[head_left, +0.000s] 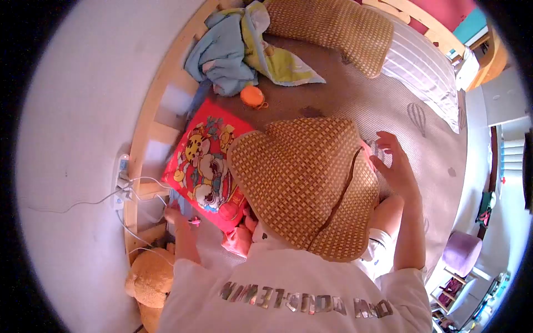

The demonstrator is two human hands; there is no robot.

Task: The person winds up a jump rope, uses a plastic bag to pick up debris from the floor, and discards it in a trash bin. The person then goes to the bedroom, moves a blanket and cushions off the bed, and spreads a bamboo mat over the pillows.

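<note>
A brown woven mat [302,177], shaped like a pillow cover, lies bent over my lap with a fold along its right side. My right hand [395,164] is raised just beyond the mat's right edge, fingers apart and curved, holding nothing. Something pink shows under that edge. To the left, my left hand [174,213] is low by the wooden bed rail, close to white cables; its fingers are too small and partly hidden to make out a grip. Beside it lies a red flat package [208,161] with cartoon tiger pictures, partly under the mat. A small pink item [195,221] is near my left wrist.
A power strip [121,180] with several white cables hangs on the wall side. A brown plush toy [150,277] sits at lower left. An orange round case [252,97], a blue-and-yellow blanket [227,55], another woven cover [327,28] and a striped pillow [422,72] lie farther up the bed.
</note>
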